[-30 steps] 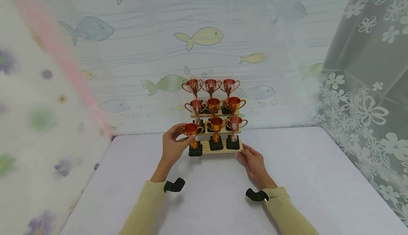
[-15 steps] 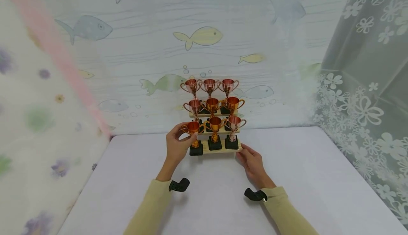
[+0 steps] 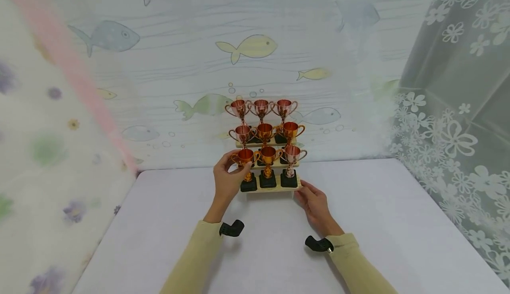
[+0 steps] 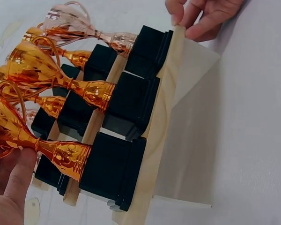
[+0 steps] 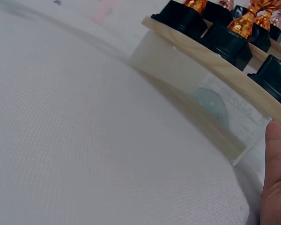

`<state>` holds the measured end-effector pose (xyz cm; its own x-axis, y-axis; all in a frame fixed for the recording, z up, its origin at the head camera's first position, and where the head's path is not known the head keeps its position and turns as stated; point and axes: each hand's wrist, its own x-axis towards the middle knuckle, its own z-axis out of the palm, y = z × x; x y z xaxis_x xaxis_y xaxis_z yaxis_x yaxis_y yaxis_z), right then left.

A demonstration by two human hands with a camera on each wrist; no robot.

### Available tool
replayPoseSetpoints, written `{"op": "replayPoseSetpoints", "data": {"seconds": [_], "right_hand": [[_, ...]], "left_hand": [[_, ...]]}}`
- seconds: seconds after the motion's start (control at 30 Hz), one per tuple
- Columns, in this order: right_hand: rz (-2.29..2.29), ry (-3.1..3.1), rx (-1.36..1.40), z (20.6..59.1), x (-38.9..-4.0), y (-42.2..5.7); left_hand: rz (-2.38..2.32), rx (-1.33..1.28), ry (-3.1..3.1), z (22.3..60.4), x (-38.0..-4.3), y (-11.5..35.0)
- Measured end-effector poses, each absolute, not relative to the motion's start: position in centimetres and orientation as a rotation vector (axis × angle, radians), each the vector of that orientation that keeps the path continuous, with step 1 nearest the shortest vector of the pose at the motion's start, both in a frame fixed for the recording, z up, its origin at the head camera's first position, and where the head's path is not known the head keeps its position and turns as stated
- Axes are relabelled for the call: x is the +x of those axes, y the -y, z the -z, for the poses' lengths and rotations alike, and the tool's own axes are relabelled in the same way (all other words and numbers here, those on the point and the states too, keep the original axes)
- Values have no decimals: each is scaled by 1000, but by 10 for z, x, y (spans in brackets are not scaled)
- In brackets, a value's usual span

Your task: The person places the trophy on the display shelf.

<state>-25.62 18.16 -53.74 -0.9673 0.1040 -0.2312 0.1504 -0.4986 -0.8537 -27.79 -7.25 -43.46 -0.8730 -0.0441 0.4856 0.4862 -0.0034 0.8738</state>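
A three-tier display stand with pale wooden shelves (image 3: pixel 279 189) carries small two-handled trophy cups on black bases. My left hand (image 3: pixel 228 179) pinches a gold trophy (image 3: pixel 249 183) between thumb and fingers, below its bowl. That trophy stands upright at the left end of the bottom shelf; in the left wrist view its black base (image 4: pixel 110 168) sits right at the shelf board (image 4: pixel 154 136). Beside it are another gold trophy (image 3: pixel 268 179) and a rose-gold one (image 3: pixel 289 179). My right hand (image 3: pixel 316 205) grips the right end of the bottom shelf, fingertips at its edge.
More rose-gold and gold trophies fill the middle and top shelves, close behind the front row. Clear side panels (image 5: pixel 178 65) support the stand on the white tabletop (image 3: pixel 271 249). A fish-patterned curtain (image 3: pixel 167 63) hangs behind, and a lace curtain (image 3: pixel 458 139) at the right.
My left hand has moved right with the gold trophy, bringing it closer to the middle one and over the left end of the bottom shelf. My right hand keeps its place.
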Motion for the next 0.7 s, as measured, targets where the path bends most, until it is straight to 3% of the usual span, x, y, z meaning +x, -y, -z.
{"op": "replayPoseSetpoints", "data": {"seconds": [0.37, 0.57, 0.7], "right_hand": [[2655, -1562, 391, 540, -259, -180], [2559, -1667, 345, 538, -257, -190], [2239, -2032, 217, 526, -246, -207]], "left_hand": [[1920, -481, 1935, 462, -288, 90], [1766, -453, 2161, 467, -271, 110], [1493, -413, 2486, 475, -257, 129]]}}
